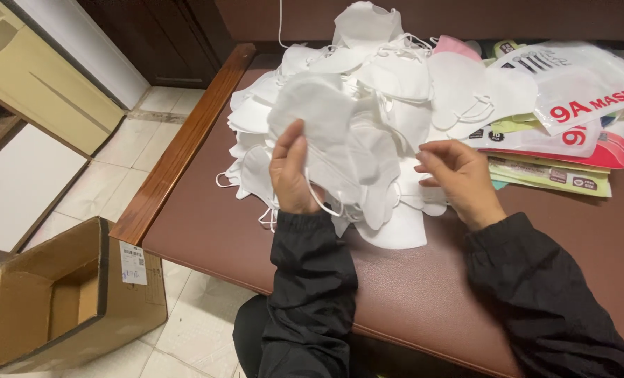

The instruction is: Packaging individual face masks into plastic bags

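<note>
the left hand (292, 171) is raised over the near edge of a heap of white masks (368, 91), its fingers closed on 1 white face mask (319, 115) pinched against the thumb, an ear loop trailing below the wrist. the right hand (459, 178) rests just beside it on the heap, fingers curled loosely with the tips touching the masks; whether they grip anything cannot be told. both arms wear black sleeves (312, 280).

the heap lies on a dark brown table (424, 287) with a reddish wooden rim. to the right of the heap, flat packets (557, 150) are stacked: a white pouch with red and black print on top, a red-edged one under it, then pale green ones at the bottom. a pink piece (457, 46) shows behind the heap.

on the tiled floor at the left stands an open cardboard box (67, 294), a white rectangular label (132, 263) stuck on its side facing the table.
</note>
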